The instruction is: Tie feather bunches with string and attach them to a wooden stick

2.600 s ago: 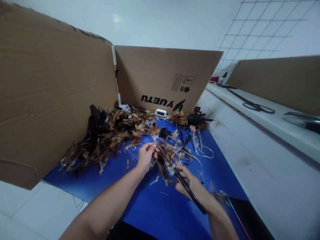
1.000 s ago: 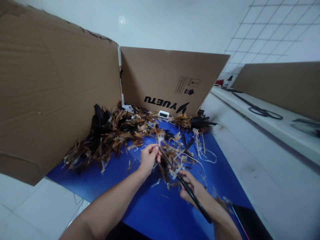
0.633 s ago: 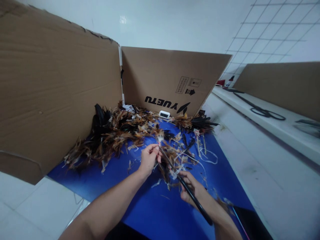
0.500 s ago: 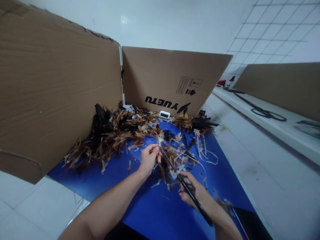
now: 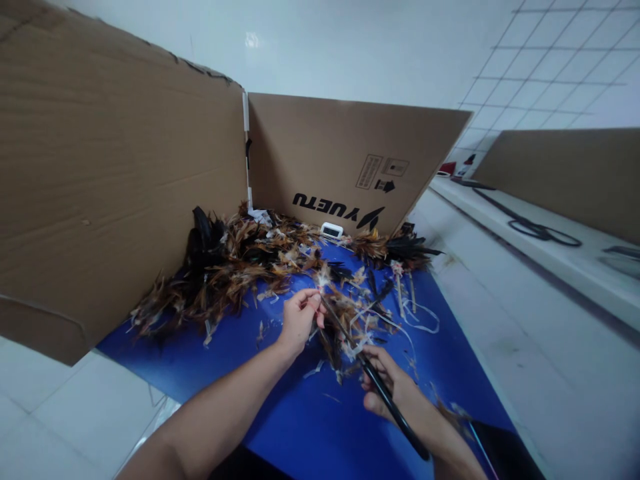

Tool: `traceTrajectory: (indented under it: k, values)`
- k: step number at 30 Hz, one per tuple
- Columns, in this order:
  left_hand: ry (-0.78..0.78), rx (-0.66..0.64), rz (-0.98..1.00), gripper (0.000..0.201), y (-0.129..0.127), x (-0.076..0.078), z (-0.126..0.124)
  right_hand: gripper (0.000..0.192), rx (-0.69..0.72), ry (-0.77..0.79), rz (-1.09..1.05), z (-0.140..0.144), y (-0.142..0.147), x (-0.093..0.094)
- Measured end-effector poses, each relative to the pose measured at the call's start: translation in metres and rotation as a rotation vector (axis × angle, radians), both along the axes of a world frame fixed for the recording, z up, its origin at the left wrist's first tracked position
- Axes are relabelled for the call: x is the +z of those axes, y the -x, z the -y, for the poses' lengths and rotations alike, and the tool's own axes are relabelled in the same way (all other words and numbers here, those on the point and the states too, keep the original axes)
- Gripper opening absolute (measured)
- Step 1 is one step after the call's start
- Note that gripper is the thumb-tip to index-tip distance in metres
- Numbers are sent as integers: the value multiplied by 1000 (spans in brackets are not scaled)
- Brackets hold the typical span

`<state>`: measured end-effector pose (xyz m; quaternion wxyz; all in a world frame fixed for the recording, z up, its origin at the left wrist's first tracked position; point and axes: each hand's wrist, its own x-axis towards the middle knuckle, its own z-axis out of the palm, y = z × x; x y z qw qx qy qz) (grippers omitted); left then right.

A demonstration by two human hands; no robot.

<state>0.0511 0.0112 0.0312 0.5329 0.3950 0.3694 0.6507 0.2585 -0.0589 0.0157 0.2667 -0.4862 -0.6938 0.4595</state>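
My left hand [image 5: 301, 321] pinches finger and thumb together at the far end of a dark thin rod with a thick black handle [image 5: 393, 403]. A small tuft of pale and brown feathers [image 5: 323, 275] shows just past those fingertips; what exactly they pinch is too small to make out. My right hand [image 5: 387, 380] is closed around the rod where the handle begins, and the handle slants down toward me under the wrist. Brown feathers [image 5: 345, 313] and clear strip scraps lie beneath the rod on the blue tabletop [image 5: 300, 407].
A long heap of brown and black feathers [image 5: 240, 260] lines the cardboard walls [image 5: 320, 147]. A small white digital display [image 5: 331, 231] stands at the back. Thin sticks [image 5: 401, 293] and a clear loop lie right. Black-handled scissors [image 5: 543, 230] rest on the side ledge; a dark flat device [image 5: 505, 447] sits near right.
The view has shifted very slightly. My right hand's fingers have loosened or shifted a little around the rod; my left hand keeps its pinch.
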Motion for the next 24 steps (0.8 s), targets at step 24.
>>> traceTrajectory:
  k: [24]
  values:
    - [20, -97, -90, 24, -1, -1, 2, 63, 3, 19, 19, 0, 2, 6]
